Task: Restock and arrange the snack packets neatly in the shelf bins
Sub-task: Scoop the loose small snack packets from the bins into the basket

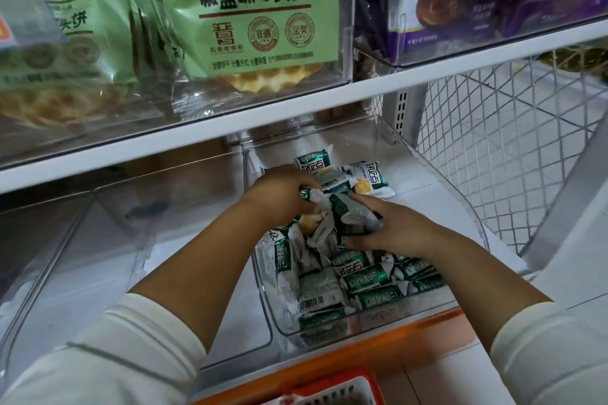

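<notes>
While both hands work inside the clear bin [457, 207], the likeliest mishap is a spill. The left hand [279, 194] is curled round the end of a crumpled bunch of green-and-white snack packets [342, 223]. The right hand [398, 230] clutches the other side of the same bunch, which is raised over the middle of the bin. The front rows [365, 283] fill the bin's near end unevenly, with several packets on edge and one showing its barcode. A few loose packets [358, 177] lie flat toward the bin's back.

The wrappers look slick and the bunch is held by folds rather than squarely. If either grip loosens, a packet could slide free and drop onto the front rows, knocking over those standing on edge. One could also go over the bin's left wall into the neighbouring bin [98, 240], or over the front wall toward the red basket [332, 386] below it.

Squeezing harder is no safer, since the contents appear to be brittle biscuits that may crack. The upper shelf [296, 112] hangs low over the bin's back, so a reach there could knock the knuckles and scatter the loose packets. A firm push might also shift the bin itself.
</notes>
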